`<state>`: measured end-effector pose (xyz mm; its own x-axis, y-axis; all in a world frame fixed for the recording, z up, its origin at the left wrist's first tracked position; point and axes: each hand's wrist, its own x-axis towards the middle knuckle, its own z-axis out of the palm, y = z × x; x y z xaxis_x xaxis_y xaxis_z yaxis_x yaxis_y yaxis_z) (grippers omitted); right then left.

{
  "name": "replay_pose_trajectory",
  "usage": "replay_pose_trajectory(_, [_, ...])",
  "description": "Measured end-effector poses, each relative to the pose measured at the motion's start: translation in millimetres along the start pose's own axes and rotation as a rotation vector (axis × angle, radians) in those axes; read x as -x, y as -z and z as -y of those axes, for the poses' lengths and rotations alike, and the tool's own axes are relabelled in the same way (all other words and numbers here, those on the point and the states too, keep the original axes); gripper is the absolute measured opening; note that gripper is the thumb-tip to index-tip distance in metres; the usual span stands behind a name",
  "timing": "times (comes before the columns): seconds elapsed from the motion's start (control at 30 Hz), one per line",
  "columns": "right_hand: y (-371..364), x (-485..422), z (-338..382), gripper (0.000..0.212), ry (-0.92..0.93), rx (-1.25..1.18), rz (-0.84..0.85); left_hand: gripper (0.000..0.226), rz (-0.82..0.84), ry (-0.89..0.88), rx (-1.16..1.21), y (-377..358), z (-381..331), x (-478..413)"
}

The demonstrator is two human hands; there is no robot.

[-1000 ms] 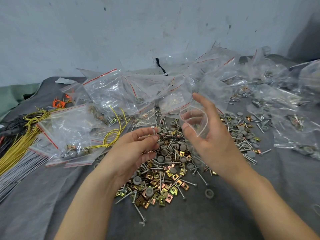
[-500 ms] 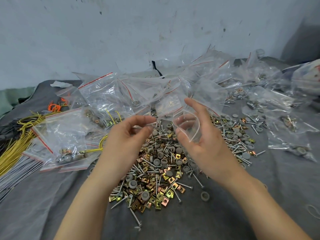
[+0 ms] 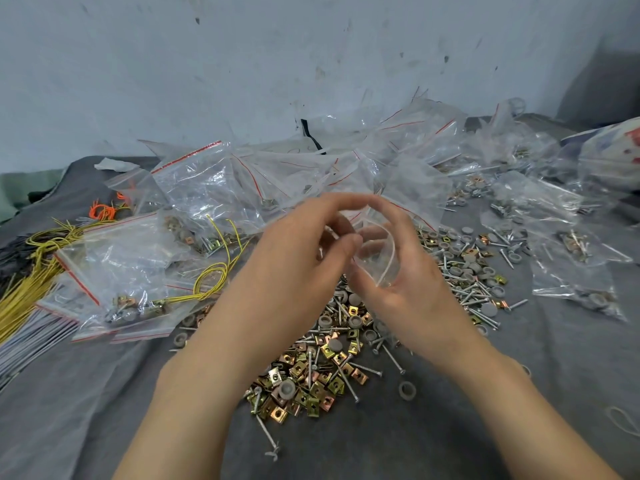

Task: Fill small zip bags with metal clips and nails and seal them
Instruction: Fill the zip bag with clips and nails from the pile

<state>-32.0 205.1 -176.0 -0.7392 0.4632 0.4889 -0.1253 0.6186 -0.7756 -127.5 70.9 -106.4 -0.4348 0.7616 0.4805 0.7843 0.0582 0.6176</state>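
My right hand (image 3: 401,282) grips a small clear zip bag (image 3: 379,261) with its mouth held open, facing left. My left hand (image 3: 298,258) is at the bag's mouth, its thumb and fingertips pinched together there; what they pinch is hidden. Below both hands lies a loose pile of brass-coloured metal clips (image 3: 311,386), nails (image 3: 346,379) and grey round caps (image 3: 286,389) on the dark grey cloth (image 3: 104,393).
Many zip bags with red seal lines (image 3: 214,188) are heaped behind and to both sides, some holding parts. Yellow wire bundles (image 3: 31,271) and orange ties (image 3: 104,211) lie at the left. More nails and caps (image 3: 474,271) spread to the right. A pale wall rises behind.
My left hand has moved right from above the pile up to the mouth of the bag. My right hand kept the bag open and rose slightly.
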Motion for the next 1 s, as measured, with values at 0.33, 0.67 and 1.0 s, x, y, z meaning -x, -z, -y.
replay_pose_trajectory(0.33, [0, -2, 3, 0.068, 0.001, -0.038, -0.017, 0.023, 0.153, 0.214, -0.247, 13, 34, 12])
replay_pose_trajectory(0.67, [-1, -3, -2, 0.072, 0.013, -0.032, -0.021, 0.019, 0.510, 0.313, -0.492, -17, 52, 32])
replay_pose_trajectory(1.0, [-1, -4, -2, 0.072, 0.008, -0.062, -0.014, 0.017, 0.439, 0.208, -0.474, -33, 41, 32])
